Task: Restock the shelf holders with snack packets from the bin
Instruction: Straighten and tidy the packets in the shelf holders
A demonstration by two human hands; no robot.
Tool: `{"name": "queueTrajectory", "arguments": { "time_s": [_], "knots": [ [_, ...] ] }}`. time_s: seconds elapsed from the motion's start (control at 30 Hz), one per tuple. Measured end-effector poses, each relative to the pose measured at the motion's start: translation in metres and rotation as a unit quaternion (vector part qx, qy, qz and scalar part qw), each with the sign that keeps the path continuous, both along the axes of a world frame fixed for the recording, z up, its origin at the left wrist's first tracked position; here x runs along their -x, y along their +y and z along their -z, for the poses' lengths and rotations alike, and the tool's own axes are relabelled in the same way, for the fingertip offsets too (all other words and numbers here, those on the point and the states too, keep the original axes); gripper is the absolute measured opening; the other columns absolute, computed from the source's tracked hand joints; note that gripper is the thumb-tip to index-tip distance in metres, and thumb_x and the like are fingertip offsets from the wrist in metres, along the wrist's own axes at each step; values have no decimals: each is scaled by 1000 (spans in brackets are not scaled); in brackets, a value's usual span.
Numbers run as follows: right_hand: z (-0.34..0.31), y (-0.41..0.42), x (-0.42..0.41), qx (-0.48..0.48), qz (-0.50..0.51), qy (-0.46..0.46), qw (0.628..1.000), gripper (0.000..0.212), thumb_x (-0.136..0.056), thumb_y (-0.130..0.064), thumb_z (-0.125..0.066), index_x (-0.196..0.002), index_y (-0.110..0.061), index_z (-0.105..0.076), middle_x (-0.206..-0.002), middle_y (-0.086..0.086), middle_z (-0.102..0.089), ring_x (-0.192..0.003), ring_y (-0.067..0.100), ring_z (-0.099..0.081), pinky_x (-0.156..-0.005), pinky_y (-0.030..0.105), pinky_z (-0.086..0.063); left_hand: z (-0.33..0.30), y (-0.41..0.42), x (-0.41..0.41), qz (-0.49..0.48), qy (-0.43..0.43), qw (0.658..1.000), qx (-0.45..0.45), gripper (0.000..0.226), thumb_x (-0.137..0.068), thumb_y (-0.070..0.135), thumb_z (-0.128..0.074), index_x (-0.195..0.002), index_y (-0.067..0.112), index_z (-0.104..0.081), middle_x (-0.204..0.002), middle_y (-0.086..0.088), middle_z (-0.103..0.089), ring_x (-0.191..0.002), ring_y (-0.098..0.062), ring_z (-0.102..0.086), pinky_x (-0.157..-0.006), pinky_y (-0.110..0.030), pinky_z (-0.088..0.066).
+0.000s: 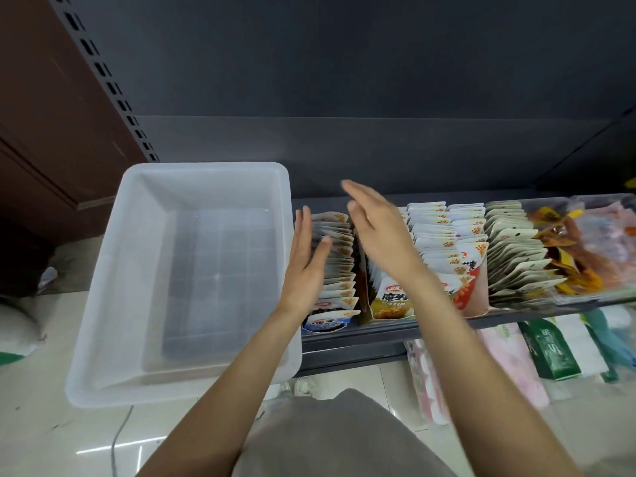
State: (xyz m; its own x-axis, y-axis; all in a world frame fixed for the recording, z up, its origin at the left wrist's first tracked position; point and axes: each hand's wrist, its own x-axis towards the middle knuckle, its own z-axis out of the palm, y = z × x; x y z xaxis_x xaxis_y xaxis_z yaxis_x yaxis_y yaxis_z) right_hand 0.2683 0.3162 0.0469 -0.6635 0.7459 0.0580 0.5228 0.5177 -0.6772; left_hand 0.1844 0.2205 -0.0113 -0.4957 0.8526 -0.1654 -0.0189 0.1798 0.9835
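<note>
Head cam, only view: translucent plastic bin point(113, 270) sits at left w/ nothing visible inside, its right wall just beside the shelf point(378, 330). Shelf holds rows of snack packets standing upright in holders. Leftmost row point(339, 266) has white tops w/ orange marks, a blue-and-white packet at the front. Next row point(392, 299) fronts a yellow packet w/ dark lettering. Further right: red-and-white row point(447, 242), then pale row w/ punched hang holes point(512, 253), then orange/yellow packets point(571, 249) lying looser, far right end blurred.

Left hand point(306, 266) is edge-on, fingers straight and together, palm facing right, right by the left side of the leftmost row; touching or not — can't tell. Holds nothing. Right hand point(377, 228) is over the second row, fingers extended and pointing away toward the shelf back, motion-blurred, holds nothing; contact w/ packets can't be told. Both forearms bare.

Below the shelf edge, lower level shows pink packs point(509, 359) and a green pack point(554, 352). Grey garment point(337, 438) at bottom centre; pale tiled floor point(41, 425) at left.
</note>
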Motion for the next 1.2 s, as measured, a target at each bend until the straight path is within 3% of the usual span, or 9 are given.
{"name": "queueTrajectory", "arguments": {
  "time_s": [0.1, 0.2, 0.47, 0.73, 0.83, 0.93, 1.03, 1.13, 1.2],
  "knots": [
    [14, -49, -4, 245, 142, 138, 949, 49, -102, -17, -35, -149, -21, -23, -154, -8, -24, -141, 4, -20, -116, 24, -14, -1, 6, 3, 0, 4, 1000, 3, 53, -102, 30, -33, -149, 32, -10, -157, 16, 1, -142, 1, -4, -106, -13, -11],
    [29, -58, 6, 304, 124, 153, 932, 56, -101, -15, -34, -152, -21, -10, -158, -9, -11, -140, -2, -10, -108, 12, -10, 1, 13, 8, 0, 6, 1000, 15, 50, -103, 29, -29, -149, 31, -9, -158, 12, 2, -143, -1, -2, -107, -14, -8],
    [45, -28, 16, 200, 32, 36, 979, 59, -101, -17, -30, -152, -21, 0, -158, -9, 15, -142, 2, 9, -111, 19, 2, -7, 10, 8, -10, -62, 998, 18, 54, -102, 33, -31, -149, 37, -5, -155, 18, -10, -141, 0, -14, -111, -19, -14],
    [40, -20, 29, 220, 57, 47, 973, 64, -98, -14, -39, -152, -24, -5, -159, -4, 10, -145, 12, 4, -109, 21, -5, -5, -21, -5, -12, -115, 993, 9, 50, -101, 34, -29, -148, 35, -11, -151, 20, -19, -129, 7, -22, -106, -18, -20],
    [33, -39, 11, 275, 96, 115, 950, 62, -101, -19, -40, -152, -27, -5, -160, -6, -1, -145, 8, -4, -111, 21, -6, -2, -23, -7, -4, -105, 994, 15, 50, -101, 36, -29, -148, 37, -10, -148, 23, -21, -134, 2, -24, -110, -22, -20],
    [32, -63, -10, 350, 120, 163, 915, 57, -102, -25, -39, -151, -30, -11, -155, -12, -19, -138, 1, -20, -111, 23, -18, -5, -19, -12, -8, -120, 993, 10, 47, -102, 33, -27, -145, 39, -11, -135, 24, -30, -122, 5, -33, -97, -14, -28],
    [39, -71, -14, 369, 120, 188, 902, 54, -102, -22, -37, -150, -31, -14, -153, -15, -24, -137, 0, -24, -110, 20, -19, -3, -13, -17, -26, -128, 991, -6, 47, -102, 32, -28, -146, 36, -12, -146, 15, -30, -129, -2, -34, -99, -18, -29],
    [50, -64, -10, 326, 117, 171, 922, 59, -99, -18, -41, -152, -27, -15, -155, -12, -25, -139, 1, -24, -117, 29, -21, 6, -12, -18, -25, -131, 991, -13, 53, -102, 32, -30, -149, 36, -6, -154, 9, -23, -138, -10, -29, -104, -21, -29],
    [55, -61, -7, 268, 95, 138, 949, 63, -98, -16, -43, -152, -22, -12, -154, -13, -22, -138, -3, -20, -116, 21, -19, 9, -13, -17, -20, -130, 991, -24, 53, -102, 32, -30, -149, 37, -6, -154, 9, -23, -138, -11, -31, -96, -13, -38]
  ]
}}
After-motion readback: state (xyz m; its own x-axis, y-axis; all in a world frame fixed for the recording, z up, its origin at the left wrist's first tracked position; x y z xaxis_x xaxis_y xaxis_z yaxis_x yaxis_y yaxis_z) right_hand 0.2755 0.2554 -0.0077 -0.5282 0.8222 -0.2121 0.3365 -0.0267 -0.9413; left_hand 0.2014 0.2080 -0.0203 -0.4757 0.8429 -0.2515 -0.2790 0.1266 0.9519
